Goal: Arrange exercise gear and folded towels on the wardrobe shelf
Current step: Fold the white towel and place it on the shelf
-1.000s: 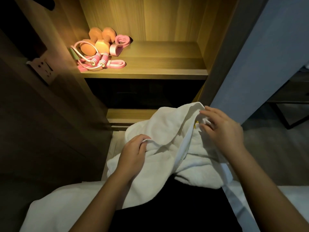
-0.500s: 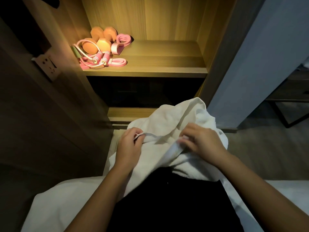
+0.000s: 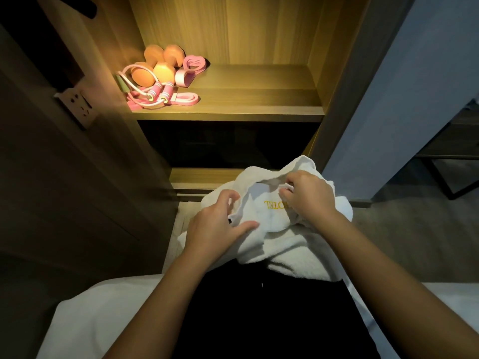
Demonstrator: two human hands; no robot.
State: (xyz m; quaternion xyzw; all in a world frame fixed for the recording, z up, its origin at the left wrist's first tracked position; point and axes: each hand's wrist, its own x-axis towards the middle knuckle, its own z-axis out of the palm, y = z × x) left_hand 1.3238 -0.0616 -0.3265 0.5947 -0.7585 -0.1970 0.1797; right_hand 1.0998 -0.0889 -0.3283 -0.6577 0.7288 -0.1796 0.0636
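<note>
Warm-lit wooden wardrobe fills the upper view, w/ a blue-grey wall [image 3: 414,99] to its right & a dark side panel carrying a white wall socket [image 3: 77,106] to its left. On the wood-grain wardrobe shelf [image 3: 259,99], the exercise gear sits bunched in the left rear corner. Two orange dumbbells [image 3: 155,66] lie side by side. A pink jump rope [image 3: 160,93] w/ striped handles is coiled in front of & partly over them. A flat pink resistance band [image 3: 186,98] lies just right of the rope handles, & a pink looped band [image 3: 193,64] leans at the dumbbells' right side. Below the shelf is a dark recess, then a lower wooden ledge [image 3: 202,176].

Nearer the camera, a crumpled white terry towel [image 3: 293,252] w/ gold "HOTEL" lettering [image 3: 274,205] is held in front of the person, well below & apart from the shelf. The left hand [image 3: 215,229] grips a bunched fold at the towel's left side, w/ the thumb laid across the cloth & the fingers curled at the edge. The right hand [image 3: 308,198] pinches the towel's upper edge btwn thumb & fingertips, just above the lettering, & covers part of it. The towel's lower part drapes onto a black garment [image 3: 259,320] over the person's lap. White bedding [image 3: 103,320] spreads across the bottom on both sides of the lap. Both forearms are bare.
</note>
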